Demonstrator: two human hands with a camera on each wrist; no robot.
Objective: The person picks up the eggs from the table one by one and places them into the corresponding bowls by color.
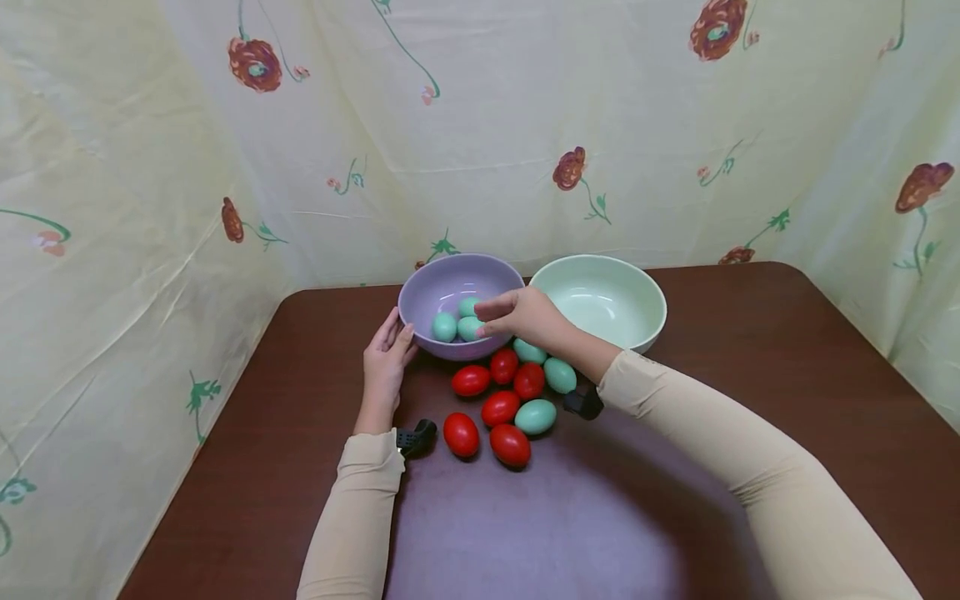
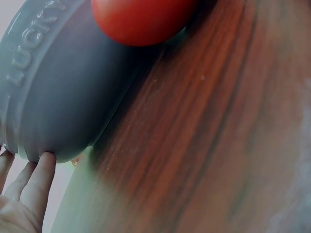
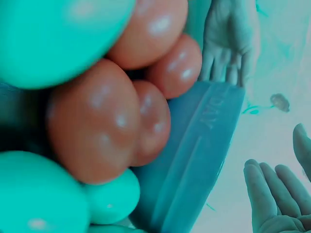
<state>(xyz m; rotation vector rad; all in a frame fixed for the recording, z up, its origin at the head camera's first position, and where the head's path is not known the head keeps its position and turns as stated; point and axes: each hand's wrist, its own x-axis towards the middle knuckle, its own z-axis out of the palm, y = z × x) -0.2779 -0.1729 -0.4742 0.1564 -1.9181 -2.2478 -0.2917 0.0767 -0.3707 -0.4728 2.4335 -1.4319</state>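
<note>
A purple bowl [image 1: 461, 352] holds three mint-green eggs [image 1: 445, 327] on its floor. My left hand [image 1: 386, 362] rests against the bowl's left outer side, its fingers fairly straight, as the left wrist view also shows. Over the bowl's right part hovers my right hand [image 1: 528, 318]. In the right wrist view the right hand [image 3: 279, 199] has thumb and fingers apart with nothing between them. Several red eggs [image 1: 500, 408] and three more mint-green eggs [image 1: 536, 417] lie on the table in front of the bowls.
A pale green bowl [image 1: 600, 304] with nothing in it stands at the right, beside the purple one. The brown table [image 1: 750, 350] ends at a floral cloth [image 1: 487, 125] behind and at the sides. My right forearm crosses in front of the pale green bowl.
</note>
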